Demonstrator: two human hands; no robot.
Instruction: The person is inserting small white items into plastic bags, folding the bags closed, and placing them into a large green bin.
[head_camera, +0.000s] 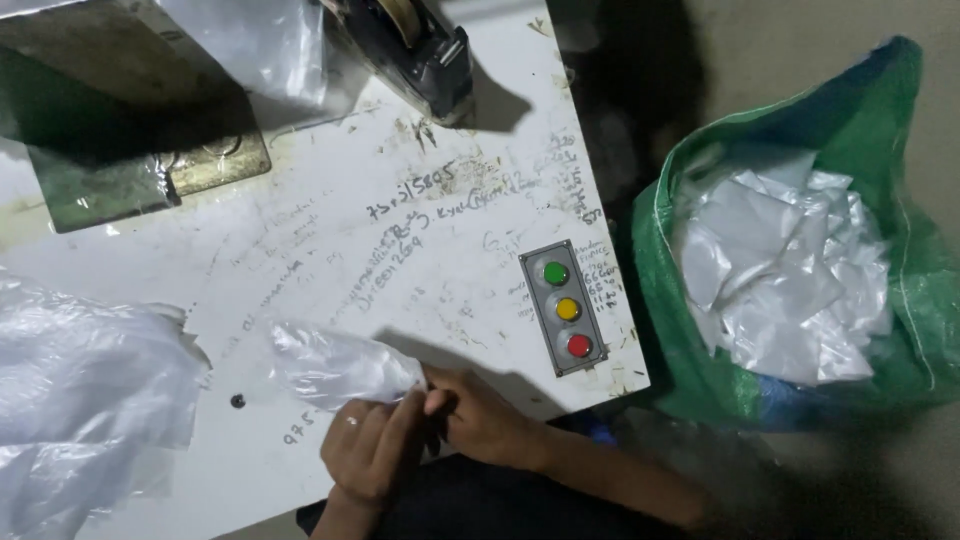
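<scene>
Both hands meet at the near edge of the white table (330, 230). The left hand (372, 450) and right hand (470, 415) pinch one end of a small clear plastic bag (335, 365). Its long axis apparently runs leftward away from the fingers, lying flat.

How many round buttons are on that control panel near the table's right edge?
3, in one column on the grey control panel: green button at the top, yellow button in the middle, red button at the bottom. None looks hidden.
</scene>
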